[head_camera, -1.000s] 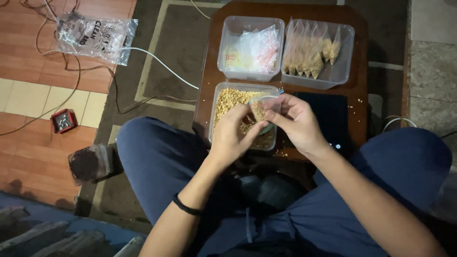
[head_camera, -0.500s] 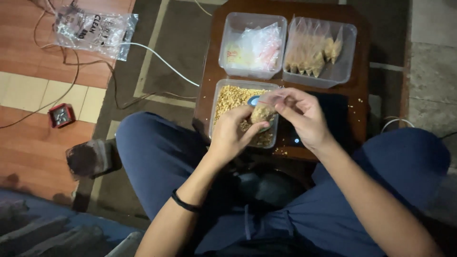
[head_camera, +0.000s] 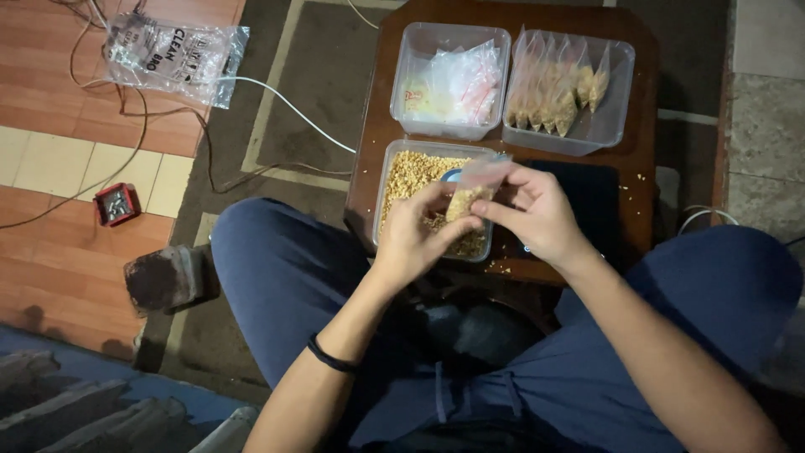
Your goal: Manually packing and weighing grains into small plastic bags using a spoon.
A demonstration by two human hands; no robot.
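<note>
While both hands, left (head_camera: 417, 239) and right (head_camera: 537, 216), pinch the small grain-filled bag (head_camera: 470, 195), keep it upright over the grain tub (head_camera: 394, 180); spills land back.

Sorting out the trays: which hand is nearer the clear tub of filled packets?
Right. The right hand sits just below the clear tub of filled packets; the left hand is further left, over the grain tub.

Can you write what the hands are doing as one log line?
left hand: holds small bag | right hand: holds small bag | below: grain tub
</note>
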